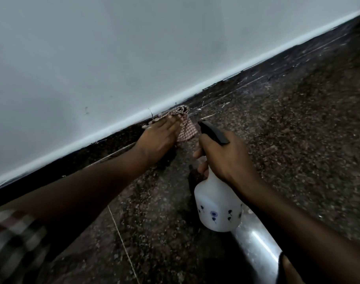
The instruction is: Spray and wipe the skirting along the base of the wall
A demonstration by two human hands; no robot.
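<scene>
At the bottom of the white wall (134,48) runs the skirting (113,140), a dark, speckled strip. It goes from the lower left up to the upper right. A thin pale line sits along its top edge. Below it is the floor (287,140), which is dark brown stone with many little specks and some thin pale scratches.

The left grip (158,138), a bare hand, lies flat with its fingers straight. It presses a cloth (187,130) against the skirting, right where the skirting meets the floor. The cloth has small red and white checks and is bunched up. Part of it pokes out past the fingertips and part hangs down onto the floor.

The right grip (224,158), also a bare hand, is curled round the neck of a spray bottle (216,206) and holds it up off the floor. The bottle is white with small blue flowers on it. Its black spray head (214,133) points toward the cloth and the skirting and is just beside the cloth.

A checked sleeve (12,238) shows in the lower left corner. A shiny metal thing (257,249) lies under the right arm, near the bottle's base.
</scene>
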